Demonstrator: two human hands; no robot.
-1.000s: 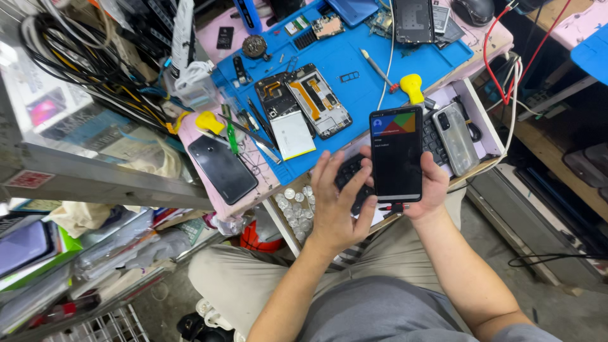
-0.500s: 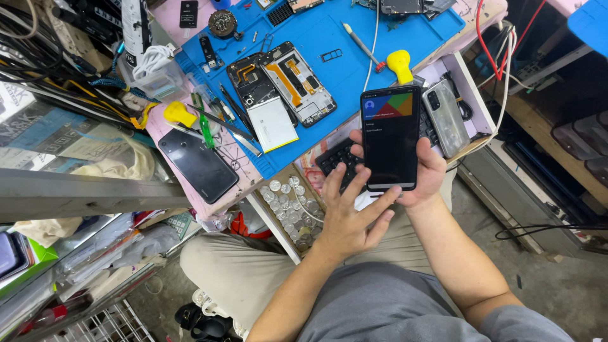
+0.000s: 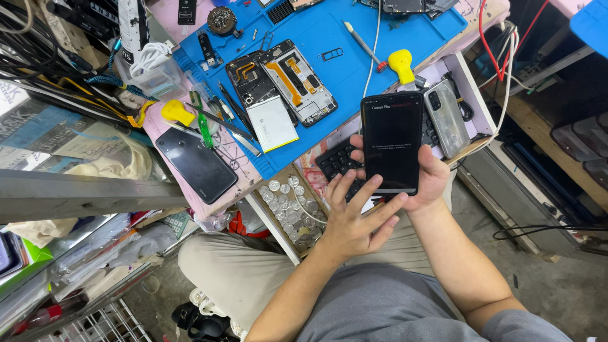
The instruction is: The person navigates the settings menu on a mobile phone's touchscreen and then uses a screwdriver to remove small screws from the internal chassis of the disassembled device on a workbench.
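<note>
A black rectangular smartphone (image 3: 392,142) with a dark lit screen is held upright above the lap, clasped by the right hand (image 3: 425,180). Its lower edge is touched by the spread fingers of the left hand (image 3: 352,218). Beyond lies the blue mat-covered desk (image 3: 329,28), where an opened phone (image 3: 297,82) rests.

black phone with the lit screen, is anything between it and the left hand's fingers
Nothing visible does. The black slab phone with the lit dark screen is held upright in the right hand, and the left hand has its fingertips right at the phone's lower edge, with no object between them.
</note>
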